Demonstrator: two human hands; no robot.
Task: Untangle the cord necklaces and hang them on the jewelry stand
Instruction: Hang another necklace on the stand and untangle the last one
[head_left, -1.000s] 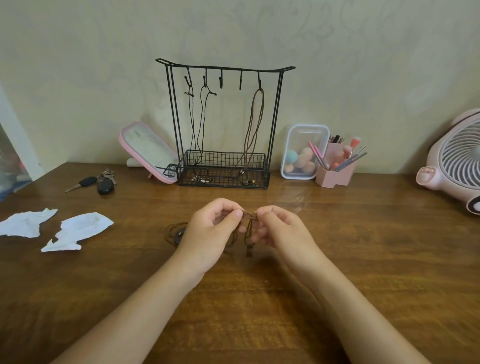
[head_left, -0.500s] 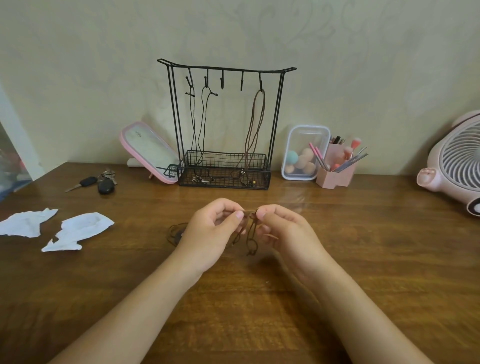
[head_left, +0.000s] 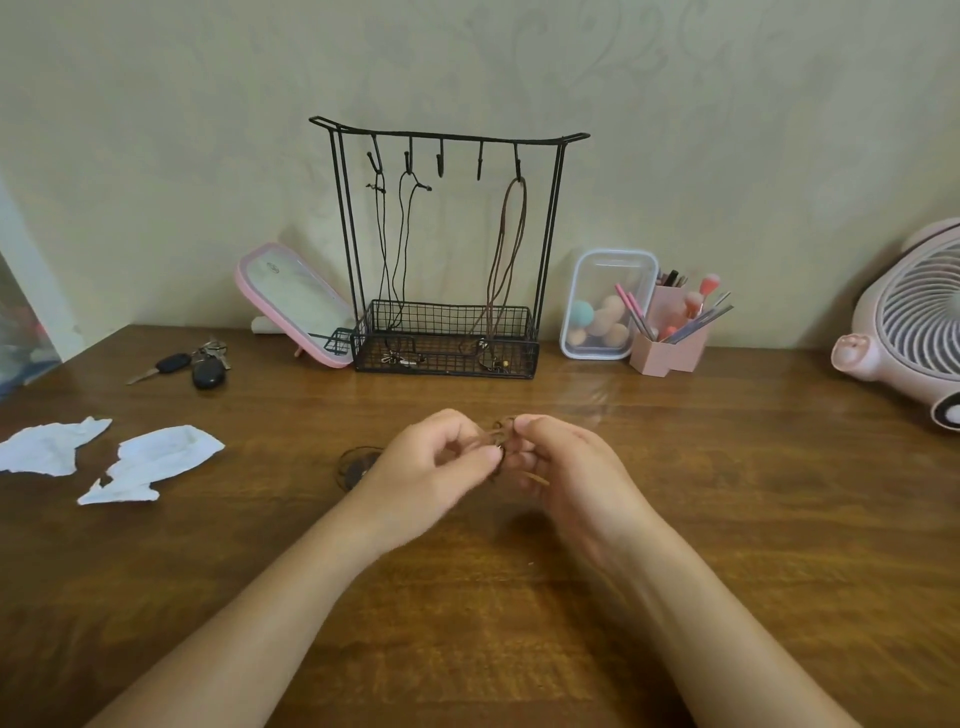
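Observation:
A tangled brown cord necklace (head_left: 497, 435) sits between my two hands, just above the wooden table (head_left: 727, 519). My left hand (head_left: 426, 467) pinches it from the left, and my right hand (head_left: 566, 462) pinches it from the right. More dark cord (head_left: 356, 465) lies in a loose coil on the table to the left of my left hand. The black wire jewelry stand (head_left: 447, 249) is at the back against the wall. Two black cords (head_left: 395, 244) hang from its left hooks and a brown cord (head_left: 506, 249) from its right hook. The two middle hooks are bare.
Car keys (head_left: 195, 364) and two crumpled white papers (head_left: 130, 460) lie at the left. A pink mirror (head_left: 293, 304) leans left of the stand. A clear box of sponges (head_left: 605, 306), a pink brush holder (head_left: 670, 338) and a pink fan (head_left: 914, 322) stand at the right.
My hands have drawn a little closer together around the knot. The loop that hung below my fingers half a second ago is now gathered up between them.

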